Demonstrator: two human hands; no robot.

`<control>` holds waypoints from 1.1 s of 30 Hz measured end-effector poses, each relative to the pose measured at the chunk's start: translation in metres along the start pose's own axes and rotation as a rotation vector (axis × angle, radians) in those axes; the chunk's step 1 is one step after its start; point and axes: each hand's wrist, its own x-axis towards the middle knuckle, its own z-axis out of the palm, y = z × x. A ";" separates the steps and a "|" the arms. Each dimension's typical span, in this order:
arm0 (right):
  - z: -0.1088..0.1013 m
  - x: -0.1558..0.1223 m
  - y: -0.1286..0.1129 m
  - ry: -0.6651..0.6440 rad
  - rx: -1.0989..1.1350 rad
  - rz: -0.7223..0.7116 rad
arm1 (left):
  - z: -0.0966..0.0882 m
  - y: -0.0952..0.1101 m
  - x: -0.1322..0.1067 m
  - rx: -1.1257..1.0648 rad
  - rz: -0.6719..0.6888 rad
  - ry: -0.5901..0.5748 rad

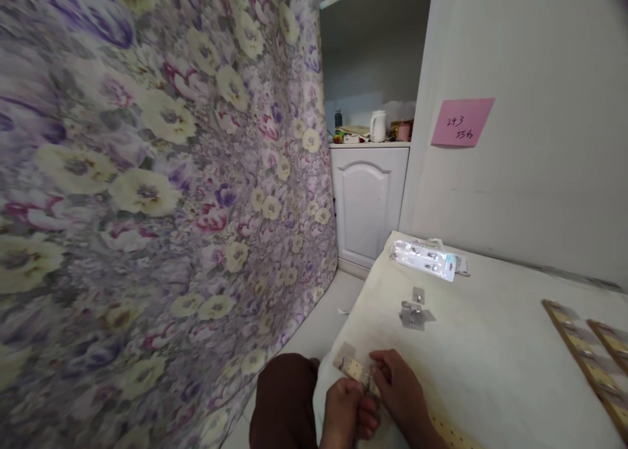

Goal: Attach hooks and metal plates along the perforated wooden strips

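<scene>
At the near table edge lies a pale perforated strip [354,369], with small metal hooks and clear square pads along it. My left hand [346,410] is closed, its fingers curled, pinching a small clear adhesive hook [367,382] at the strip. Against the same spot, my right hand [400,390] presses its thumb and bent forefinger together. The fingertips partly hide the hook. Farther up the table are a single clear hook pad [418,296] and a small cluster of clear hook pads [413,316].
Clear packaging [424,259] with hooks inside lies at the table's far corner. Brown strips [583,351] with clear pads rest on the right of the white table [495,344]. A floral curtain [196,174] hangs left; a wall with a pink note [462,122] stands behind.
</scene>
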 end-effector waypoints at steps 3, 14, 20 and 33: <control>-0.001 0.000 -0.002 -0.001 -0.002 -0.002 | 0.000 0.001 -0.001 0.021 0.017 0.002; -0.009 -0.005 -0.011 0.009 -0.051 -0.010 | 0.004 0.006 -0.004 0.049 0.027 0.025; -0.006 -0.005 -0.009 -0.007 -0.063 -0.012 | 0.002 0.002 -0.004 0.045 0.057 0.018; -0.007 -0.006 -0.017 0.055 -0.059 -0.010 | 0.001 0.006 -0.002 0.061 0.083 0.021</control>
